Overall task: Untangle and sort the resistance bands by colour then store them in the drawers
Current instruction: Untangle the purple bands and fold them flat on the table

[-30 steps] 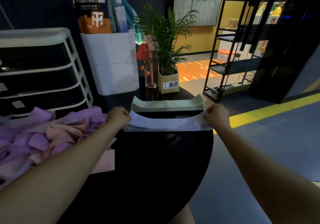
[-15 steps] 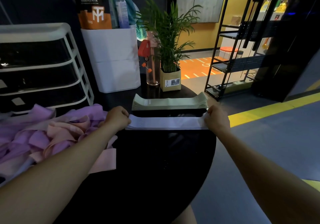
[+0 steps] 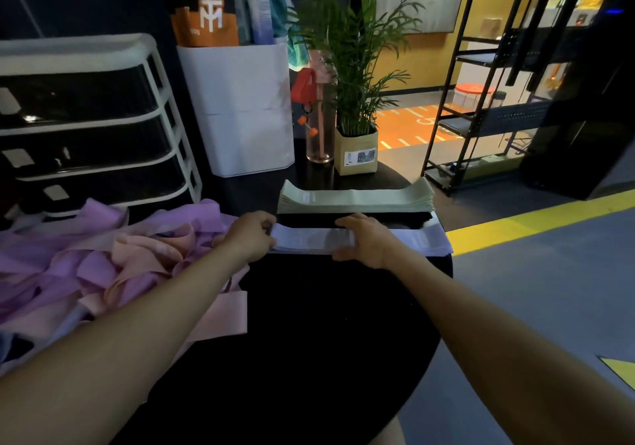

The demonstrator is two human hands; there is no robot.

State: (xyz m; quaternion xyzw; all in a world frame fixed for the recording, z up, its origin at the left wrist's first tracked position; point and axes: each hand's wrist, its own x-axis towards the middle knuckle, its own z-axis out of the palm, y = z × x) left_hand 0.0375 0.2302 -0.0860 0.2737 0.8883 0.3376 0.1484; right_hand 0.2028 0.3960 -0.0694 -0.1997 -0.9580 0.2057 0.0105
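The white bands (image 3: 360, 240) lay stacked on the counter (image 3: 309, 324), long axis running left to right across the person's front, just before the black stack (image 3: 354, 219) and green stack (image 3: 355, 197). The left hand (image 3: 249, 236) pinched the stack's left end with curled fingers; the right hand (image 3: 366, 241) lay flat, fingers spread, pressing its middle. Its right end stuck out past that hand. Purple and pink bands (image 3: 103, 255) lay tangled at left, nearer the left hand, below the drawers (image 3: 92, 125).

Resistance bands, partly sorted
White stack (image 3: 421, 240) flat at centre; green stack (image 3: 357, 197) at 12 o'clock; pink-purple tangle (image 3: 103, 255) at 9 o'clock.
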